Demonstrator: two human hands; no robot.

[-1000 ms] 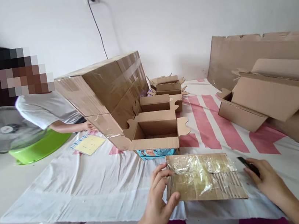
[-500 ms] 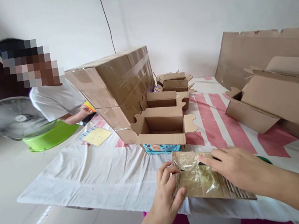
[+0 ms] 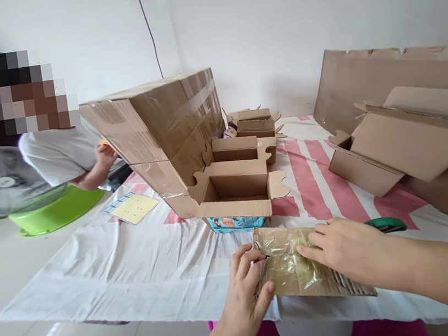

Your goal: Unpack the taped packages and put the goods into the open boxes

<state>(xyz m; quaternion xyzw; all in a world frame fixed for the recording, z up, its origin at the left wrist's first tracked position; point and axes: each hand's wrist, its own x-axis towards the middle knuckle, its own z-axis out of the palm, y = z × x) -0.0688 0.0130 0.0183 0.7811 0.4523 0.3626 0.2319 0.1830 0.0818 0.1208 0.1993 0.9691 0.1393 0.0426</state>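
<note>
A flat piece of brown cardboard covered with shiny clear tape lies at the table's near edge. My left hand grips its left edge, fingertips on the top face and thumb near the front edge. My right hand rests palm down over the cardboard's right part, fingers stretched out and index fingertip touching the tape. What lies under the right palm is hidden. A green-handled tool, partly behind my right wrist, lies on the cloth.
Open cardboard boxes stand in a row beside a wall of taped cartons. A blue packet sits before the nearest one. Larger cardboard leans at right. A person sits left near a fan.
The view has swung slightly right. My right index fingertip has shifted on the tape, and a dark patch beside it no longer shows. More of the green-handled tool is visible.
</note>
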